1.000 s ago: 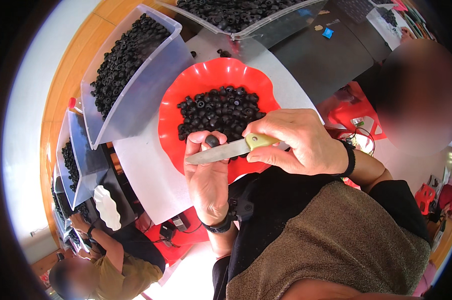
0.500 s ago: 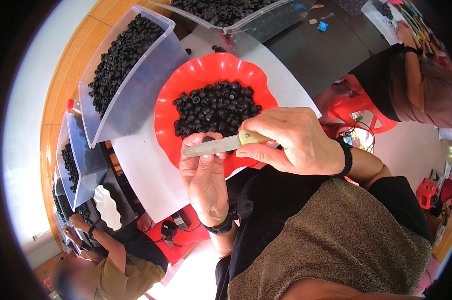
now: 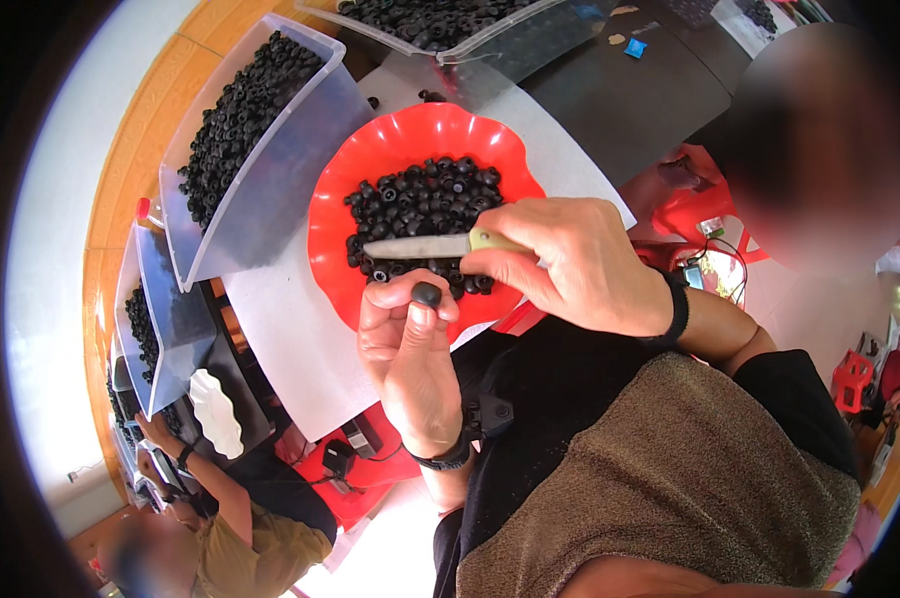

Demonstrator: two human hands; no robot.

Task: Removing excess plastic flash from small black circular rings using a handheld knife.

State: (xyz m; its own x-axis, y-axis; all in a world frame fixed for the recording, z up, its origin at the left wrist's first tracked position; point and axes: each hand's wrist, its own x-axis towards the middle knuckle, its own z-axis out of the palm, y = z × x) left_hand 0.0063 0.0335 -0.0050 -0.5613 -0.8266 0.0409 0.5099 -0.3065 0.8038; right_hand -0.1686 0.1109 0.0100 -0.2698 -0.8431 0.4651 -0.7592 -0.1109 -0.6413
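Between the thumb and fingers of my left hand [image 3: 406,349] is a small round black rubber-like part [image 3: 426,294]. My right hand [image 3: 580,261] is closed around the yellow-green handle of a knife [image 3: 420,247]. Its blade points left and hangs just beyond the held part, apart from it. Under both hands lies a red scalloped bowl [image 3: 340,179] with a heap of similar black parts [image 3: 420,204], some showing a hole at one end. The bowl stands on a white board [image 3: 291,369].
A clear bin [image 3: 261,130] piled with black parts stands left of the bowl, another bin [image 3: 450,50] beyond it. A smaller bin [image 3: 171,309] is farther left, near a white scalloped dish [image 3: 216,414]. One co-worker [image 3: 241,528] sits lower left, another [image 3: 829,149] at the upper right.
The knife has lifted off the black part and shifted away from me, over the heap. The held part now shows fully at my left fingertips. The co-worker at right has leaned into view.
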